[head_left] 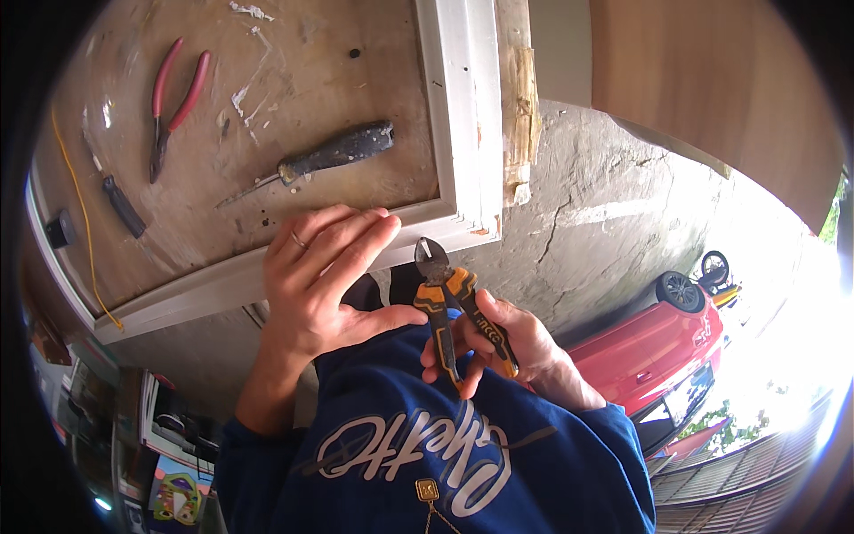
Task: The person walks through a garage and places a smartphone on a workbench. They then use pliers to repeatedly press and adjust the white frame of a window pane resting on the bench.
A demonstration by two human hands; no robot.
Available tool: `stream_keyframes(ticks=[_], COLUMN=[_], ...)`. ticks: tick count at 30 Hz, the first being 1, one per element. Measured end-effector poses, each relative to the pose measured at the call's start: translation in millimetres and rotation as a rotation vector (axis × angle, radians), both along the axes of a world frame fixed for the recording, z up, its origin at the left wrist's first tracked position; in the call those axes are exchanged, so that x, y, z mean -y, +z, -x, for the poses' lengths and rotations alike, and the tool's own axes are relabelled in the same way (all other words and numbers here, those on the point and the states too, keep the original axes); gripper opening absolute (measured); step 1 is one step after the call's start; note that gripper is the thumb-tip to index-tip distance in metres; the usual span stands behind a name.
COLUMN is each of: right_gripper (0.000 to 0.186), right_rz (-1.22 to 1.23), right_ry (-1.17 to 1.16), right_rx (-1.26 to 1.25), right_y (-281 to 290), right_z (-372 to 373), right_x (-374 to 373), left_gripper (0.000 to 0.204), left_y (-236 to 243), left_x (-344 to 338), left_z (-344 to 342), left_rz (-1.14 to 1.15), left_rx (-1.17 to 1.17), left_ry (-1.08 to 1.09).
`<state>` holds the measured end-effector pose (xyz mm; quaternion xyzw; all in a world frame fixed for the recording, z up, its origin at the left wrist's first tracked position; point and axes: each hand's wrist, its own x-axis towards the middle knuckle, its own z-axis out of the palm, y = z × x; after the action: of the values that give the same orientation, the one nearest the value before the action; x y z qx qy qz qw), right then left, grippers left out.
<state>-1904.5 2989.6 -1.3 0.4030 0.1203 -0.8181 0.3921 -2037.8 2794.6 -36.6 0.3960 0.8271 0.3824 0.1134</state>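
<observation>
Three tools lie left on the board (307, 76): small screwdriver (124, 206), red pliers (185, 105), large screwdriver (338, 149). Left hand (322, 283): fingers nearly together, thumb apart, at the frame (191, 292); keep clear of the blades (431, 257). Cutters (436, 301): near side, centre, handles clamped in the right hand's (527, 343) fingers; squeeze low for leverage.

Cutters (438, 307) (orange-black), handles spread, held aslant

I see passing room between the red-handled pliers (161, 123) and dark screwdriver (338, 149); the white rim (205, 295) fences the front.
</observation>
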Motion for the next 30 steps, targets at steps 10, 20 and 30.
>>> stream_keyframes(ticks=[10, 20, 30], right_gripper=[0.066, 0.064, 0.059], right_rz=[0.079, 0.089, 0.021], right_ry=[0.089, 0.074, 0.112], right_rx=[0.034, 0.109, 0.341], right_y=[13.2, 18.3, 32.4], right_z=[14.5, 19.0, 33.7], right_x=[-10.0, -10.5, -9.1], left_gripper=[0.071, 0.069, 0.064], left_y=[0.0, 0.8, -1.1], left_x=[-1.9, -1.1, -0.8], left_z=[2.4, 3.8, 7.3], left_rz=[0.0, 0.026, 0.033], left_rx=[0.037, 0.07, 0.119], left_ry=[0.031, 0.03, 0.014])
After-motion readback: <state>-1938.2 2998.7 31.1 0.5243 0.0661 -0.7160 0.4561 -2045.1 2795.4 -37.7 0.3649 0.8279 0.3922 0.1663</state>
